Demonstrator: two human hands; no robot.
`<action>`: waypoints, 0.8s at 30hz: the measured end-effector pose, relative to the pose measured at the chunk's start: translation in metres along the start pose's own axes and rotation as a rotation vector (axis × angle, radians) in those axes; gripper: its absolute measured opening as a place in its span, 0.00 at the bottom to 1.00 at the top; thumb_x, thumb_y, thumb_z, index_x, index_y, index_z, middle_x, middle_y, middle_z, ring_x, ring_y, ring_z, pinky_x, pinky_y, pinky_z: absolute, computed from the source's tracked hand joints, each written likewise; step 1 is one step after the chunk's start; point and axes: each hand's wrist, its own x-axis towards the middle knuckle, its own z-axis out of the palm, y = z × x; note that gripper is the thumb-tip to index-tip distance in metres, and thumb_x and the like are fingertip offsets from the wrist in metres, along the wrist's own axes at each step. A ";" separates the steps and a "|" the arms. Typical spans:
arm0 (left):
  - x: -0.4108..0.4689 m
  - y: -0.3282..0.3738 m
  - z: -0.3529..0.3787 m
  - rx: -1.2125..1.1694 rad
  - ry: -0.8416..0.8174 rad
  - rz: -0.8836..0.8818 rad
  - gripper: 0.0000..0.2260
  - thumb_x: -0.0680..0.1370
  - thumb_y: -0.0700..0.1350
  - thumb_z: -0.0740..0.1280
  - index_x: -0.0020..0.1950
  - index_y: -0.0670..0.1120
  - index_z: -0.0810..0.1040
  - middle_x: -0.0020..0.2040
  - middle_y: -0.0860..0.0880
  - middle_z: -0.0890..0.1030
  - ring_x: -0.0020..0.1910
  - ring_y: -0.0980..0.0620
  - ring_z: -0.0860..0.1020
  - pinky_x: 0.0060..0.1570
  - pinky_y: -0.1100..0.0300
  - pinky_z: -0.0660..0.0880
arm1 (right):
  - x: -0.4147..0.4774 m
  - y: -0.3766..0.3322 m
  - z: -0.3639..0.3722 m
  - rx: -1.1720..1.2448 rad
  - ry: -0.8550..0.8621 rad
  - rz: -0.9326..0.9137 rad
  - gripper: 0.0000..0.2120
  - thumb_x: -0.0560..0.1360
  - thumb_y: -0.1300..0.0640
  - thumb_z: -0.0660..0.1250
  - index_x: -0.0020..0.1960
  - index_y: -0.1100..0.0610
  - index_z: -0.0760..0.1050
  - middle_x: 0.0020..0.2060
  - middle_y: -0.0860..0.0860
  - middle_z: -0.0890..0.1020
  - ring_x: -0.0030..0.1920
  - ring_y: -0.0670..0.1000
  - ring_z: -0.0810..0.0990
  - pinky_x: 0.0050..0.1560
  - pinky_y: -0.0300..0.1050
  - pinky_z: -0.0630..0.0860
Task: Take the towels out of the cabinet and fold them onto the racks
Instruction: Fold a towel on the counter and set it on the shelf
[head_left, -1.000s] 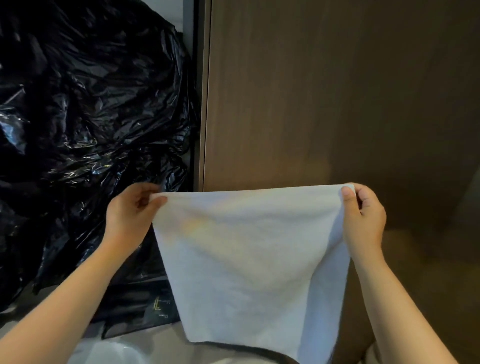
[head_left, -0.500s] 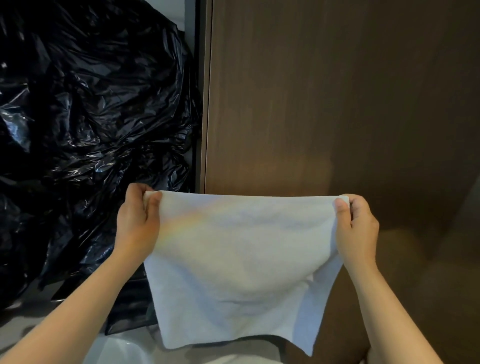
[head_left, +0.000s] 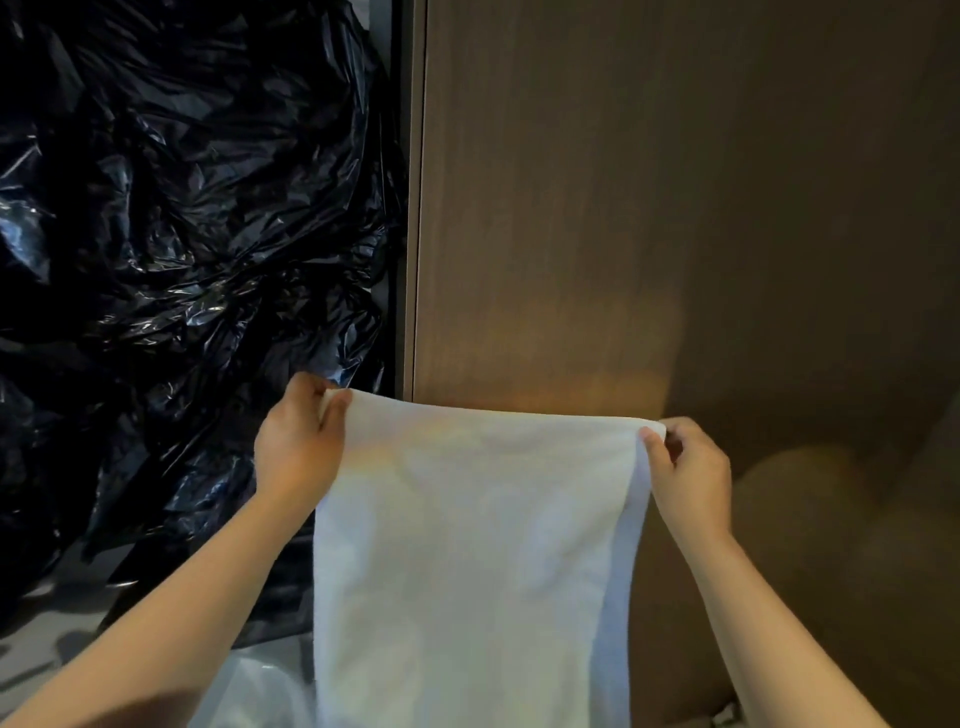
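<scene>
Backdrop: brown wood-grain panel (head_left: 623, 208) fills the centre and right, and crumpled black plastic sheeting (head_left: 182, 208) fills the left.
Towel: the white towel (head_left: 467, 561) hangs in the air in front of the panel. Its top edge is stretched between the two hands and its body drops out of the bottom of the view. A narrow second layer shows along its right side.
Left grip: the left grip (head_left: 298, 452) pinches the top left corner, with the thumb in front of the cloth.
Right grip: the right grip (head_left: 691, 478) pinches the top right corner between thumb and fingertips, slightly lower than the left.
Step in hand: probably squaring the towel up for a fold.
Doing it well: level the two corners and keep the top edge taut. Let the hanging weight pull the cloth flat before bringing the corners together, edge to edge.
Watch for: the right-side layer creeping out of line. A loose pinch there would skew the fold.
Racks: none in view, so I cannot tell where it goes.
</scene>
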 end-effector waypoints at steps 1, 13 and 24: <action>-0.003 0.001 -0.001 -0.006 0.007 0.012 0.09 0.81 0.51 0.61 0.54 0.46 0.71 0.35 0.59 0.70 0.32 0.59 0.68 0.29 0.60 0.62 | -0.003 0.002 0.000 0.029 0.005 0.008 0.04 0.80 0.51 0.64 0.50 0.51 0.75 0.41 0.46 0.80 0.42 0.47 0.79 0.38 0.43 0.76; -0.059 0.042 -0.026 -0.355 -0.083 -0.133 0.03 0.79 0.50 0.65 0.46 0.53 0.75 0.34 0.51 0.79 0.33 0.56 0.77 0.33 0.60 0.68 | -0.051 -0.031 -0.027 0.334 0.088 -0.029 0.03 0.77 0.51 0.69 0.47 0.42 0.78 0.41 0.35 0.81 0.45 0.38 0.80 0.33 0.25 0.74; -0.082 0.100 -0.030 -0.760 -0.306 -0.229 0.05 0.79 0.45 0.66 0.48 0.43 0.77 0.27 0.53 0.77 0.22 0.60 0.72 0.24 0.72 0.67 | -0.072 -0.102 -0.036 0.612 -0.119 -0.139 0.07 0.78 0.57 0.67 0.53 0.51 0.82 0.45 0.43 0.84 0.47 0.49 0.83 0.38 0.37 0.80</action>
